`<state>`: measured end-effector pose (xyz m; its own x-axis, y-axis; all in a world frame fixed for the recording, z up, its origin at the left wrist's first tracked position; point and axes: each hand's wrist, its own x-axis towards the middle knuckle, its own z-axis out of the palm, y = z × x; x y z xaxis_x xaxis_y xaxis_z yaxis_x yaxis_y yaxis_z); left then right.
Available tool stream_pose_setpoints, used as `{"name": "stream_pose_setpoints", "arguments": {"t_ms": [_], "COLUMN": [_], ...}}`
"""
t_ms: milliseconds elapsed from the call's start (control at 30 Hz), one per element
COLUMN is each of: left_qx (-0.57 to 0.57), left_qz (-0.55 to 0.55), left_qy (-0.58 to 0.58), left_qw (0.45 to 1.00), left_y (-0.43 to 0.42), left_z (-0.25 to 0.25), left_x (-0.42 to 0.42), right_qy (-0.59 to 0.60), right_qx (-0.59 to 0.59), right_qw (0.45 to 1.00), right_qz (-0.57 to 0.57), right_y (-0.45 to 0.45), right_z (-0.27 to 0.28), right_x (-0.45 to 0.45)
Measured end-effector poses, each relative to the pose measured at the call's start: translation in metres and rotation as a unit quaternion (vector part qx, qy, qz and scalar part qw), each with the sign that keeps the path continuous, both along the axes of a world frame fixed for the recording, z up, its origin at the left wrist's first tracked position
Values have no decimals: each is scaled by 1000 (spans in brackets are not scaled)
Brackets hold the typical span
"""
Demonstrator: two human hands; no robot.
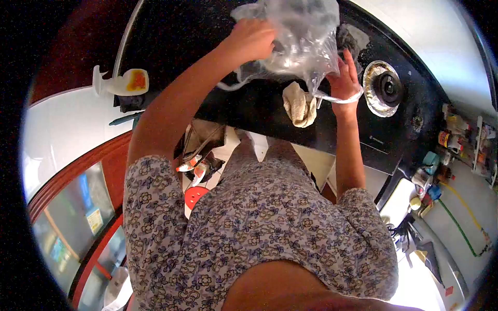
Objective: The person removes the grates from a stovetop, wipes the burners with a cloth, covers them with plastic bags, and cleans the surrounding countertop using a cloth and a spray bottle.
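Observation:
A clear plastic bag (pixel 303 39) is spread above the black countertop at the top of the head view. My left hand (pixel 252 39) is closed on the bag's left side, the fingers curled into the plastic. At the bag's lower right, my right hand (pixel 345 82) has its fingers stretched upward and apart, and a loop of the bag circles its wrist. The right palm touches the plastic. A crumpled beige cloth (pixel 300 105) lies on the counter just left of my right wrist.
A stove burner (pixel 388 89) with a foil ring is right of my right hand. A white bottle with an orange label (pixel 136 81) lies at the left. Bottles and jars (pixel 450 140) line the far right. A red stool (pixel 195 197) is below the counter.

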<state>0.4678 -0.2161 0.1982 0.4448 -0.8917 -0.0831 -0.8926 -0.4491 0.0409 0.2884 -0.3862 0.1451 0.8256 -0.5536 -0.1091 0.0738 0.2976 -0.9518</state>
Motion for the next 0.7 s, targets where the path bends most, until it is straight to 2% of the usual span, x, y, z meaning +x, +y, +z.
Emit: {"name": "stream_pose_setpoints", "arguments": {"t_ms": [33, 100, 167, 200, 233, 267, 367, 433, 467, 500, 567, 600, 633, 667, 700], "left_qx": [15, 18, 34, 49, 64, 33, -28, -34, -38, -42, -63, -80, -97, -74, -87], "left_qz": [-3, -18, -23, -21, -18, -7, 8, 2, -12, -25, -45, -54, -64, -60, -60], "left_qy": [-3, -19, -19, -13, -9, -10, -22, -39, -46, -55, -68, -73, -80, -60, -46], "left_qw": [1000, 999, 999, 998, 998, 999, 999, 999, 998, 997, 995, 993, 990, 994, 993], "left_y": [-7, -17, -20, -18, -16, -14, -7, -10, -11, -11, -12, -13, -15, -15, -14], "left_z": [-13, -47, -61, -63, -65, -69, -77, -77, -76, -74, -78, -85, -89, -81, -83], "left_x": [3, 13, 15, 15, 17, 16, 13, 14, 13, 13, 14, 12, 13, 9, 9], "right_qy": [6, 95, 211, 241, 259, 283, 409, 429, 421, 265, 42, -14, -56, 12, 53], "right_qx": [21, -27, -133, -310, -477, -528, -485, -501, -514, -567, -526, -613, -647, -693, -703], "right_qw": [1000, 995, 968, 918, 836, 793, 714, 723, 730, 776, 849, 790, 758, 717, 706], "right_qz": [-19, -30, 36, 58, 78, 106, 297, 206, 159, 81, 24, 32, 61, 76, 76], "right_y": [-11, -22, -32, -35, -41, -39, -73, -97, -77, -75, -49, -40, -26, -14, -13], "right_z": [-21, -48, -78, -88, -96, -74, -29, -14, 40, 44, 56, 52, 45, 25, 0], "right_x": [-4, -13, -27, -35, -43, -51, -74, -73, -44, -30, 22, 47, 68, 86, 98]}}
